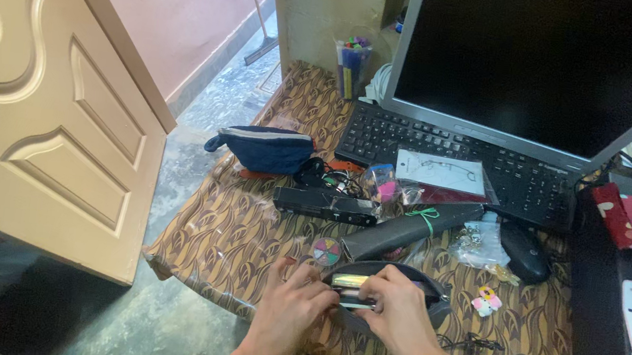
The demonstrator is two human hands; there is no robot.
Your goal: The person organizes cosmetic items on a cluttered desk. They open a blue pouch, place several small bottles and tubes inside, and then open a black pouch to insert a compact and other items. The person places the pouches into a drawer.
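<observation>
A dark zippered pouch [431, 289] lies open near the table's front edge. Both my hands are at it. My left hand [291, 304] pinches the pouch's left end, fingers curled on the rim. My right hand [397, 314] grips the front of the opening and holds small flat items, possibly cards [356, 293], partly inside the pouch. What lies deeper in the pouch is hidden.
On the patterned tablecloth [237, 232] lie a blue pouch [265, 149], a long black case [325, 205], a grey roll tied with green string [406, 229], plastic bags of trinkets [479, 246], a mouse [525, 253], keyboard [447, 155] and monitor [555, 62]. A beige door [44, 104] stands left.
</observation>
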